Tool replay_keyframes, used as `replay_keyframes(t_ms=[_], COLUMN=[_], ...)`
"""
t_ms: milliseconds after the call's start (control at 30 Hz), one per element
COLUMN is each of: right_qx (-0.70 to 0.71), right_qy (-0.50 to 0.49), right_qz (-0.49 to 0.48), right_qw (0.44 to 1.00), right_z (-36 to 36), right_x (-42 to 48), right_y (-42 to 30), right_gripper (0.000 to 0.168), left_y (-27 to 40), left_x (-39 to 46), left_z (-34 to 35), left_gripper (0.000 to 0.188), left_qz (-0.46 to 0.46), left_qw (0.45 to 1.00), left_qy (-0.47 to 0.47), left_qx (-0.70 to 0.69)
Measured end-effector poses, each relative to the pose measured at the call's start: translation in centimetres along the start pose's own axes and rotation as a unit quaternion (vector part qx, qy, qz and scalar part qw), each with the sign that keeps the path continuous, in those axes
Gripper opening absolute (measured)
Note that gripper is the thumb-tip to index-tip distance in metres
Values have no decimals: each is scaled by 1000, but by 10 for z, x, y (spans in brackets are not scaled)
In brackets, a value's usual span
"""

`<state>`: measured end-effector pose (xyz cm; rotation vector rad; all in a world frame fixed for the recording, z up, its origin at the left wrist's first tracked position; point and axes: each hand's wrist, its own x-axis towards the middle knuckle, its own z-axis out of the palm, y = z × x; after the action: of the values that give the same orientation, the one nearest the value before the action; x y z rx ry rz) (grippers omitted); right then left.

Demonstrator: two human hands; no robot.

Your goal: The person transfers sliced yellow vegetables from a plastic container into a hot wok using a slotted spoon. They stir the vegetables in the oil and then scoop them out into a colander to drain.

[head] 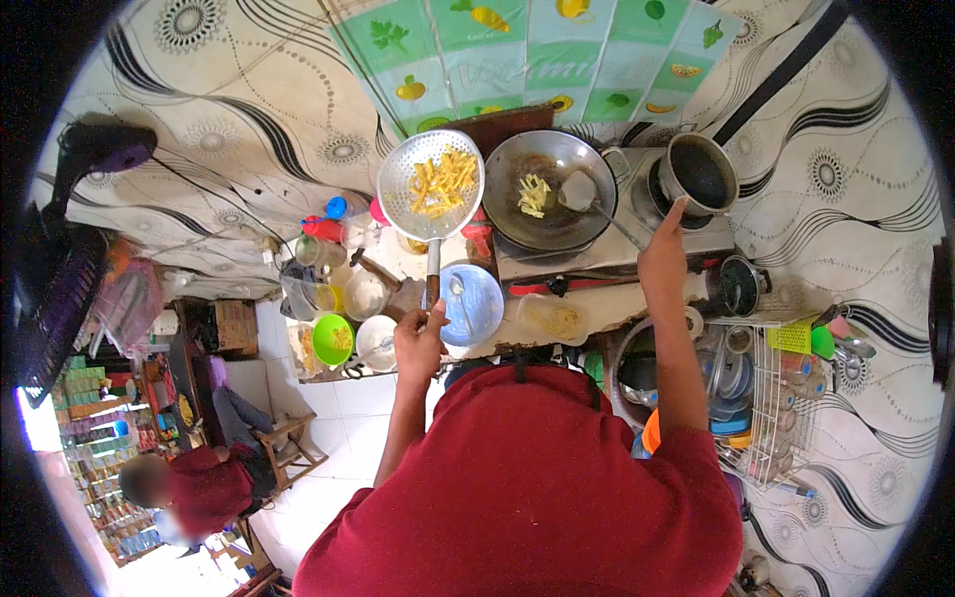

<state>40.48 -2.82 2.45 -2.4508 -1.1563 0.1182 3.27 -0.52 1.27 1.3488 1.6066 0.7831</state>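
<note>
My left hand (pixel 422 342) grips the handle of a perforated metal skimmer (pixel 399 164), which holds fried yellow strips (pixel 444 183). Beside it, a wok (pixel 522 227) sits on the stove with a small heap of pale strips (pixel 533 195) inside. A metal spatula (pixel 578 190) rests in the wok, its handle reaching towards my right hand (pixel 666 250). That hand is at the handle's end, with one finger pointing up by the rim of a saucepan (pixel 701 175) of dark liquid. Whether its other fingers close on the spatula handle is hard to see.
Below the skimmer stands a blue bowl (pixel 485 302) with a spoon. Near it are a plastic tub (pixel 553 319), a green bowl (pixel 324 351), a white bowl (pixel 375 332) and a hammer (pixel 377 270). A wire dish rack (pixel 761 403) stands right. A person (pixel 213 485) sits at lower left.
</note>
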Motion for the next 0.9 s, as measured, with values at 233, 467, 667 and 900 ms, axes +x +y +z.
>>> replay_keyframes(t_ms=[233,467,667,900], right_qx=[74,52,9,70], right_qy=[-5,13,-29,-2], right_qz=[70,34,19,40], right_qw=[995,998,999,997], right_z=[16,-10,-15,10], right_x=[10,5,-4,-2], right_y=[27,9,-8,0], right_gripper=[84,95,95,93], left_y=[17,-2,-2,-1], left_x=[-3,-2,-1,0], left_z=[0,-4,-1,-2], left_gripper=[43,45,46,46], left_qz=[-58,-67,-71,-90], left_qw=[998,997,997,996], left_qy=[-12,-34,-19,-13], left_qx=[-24,-30,2,4])
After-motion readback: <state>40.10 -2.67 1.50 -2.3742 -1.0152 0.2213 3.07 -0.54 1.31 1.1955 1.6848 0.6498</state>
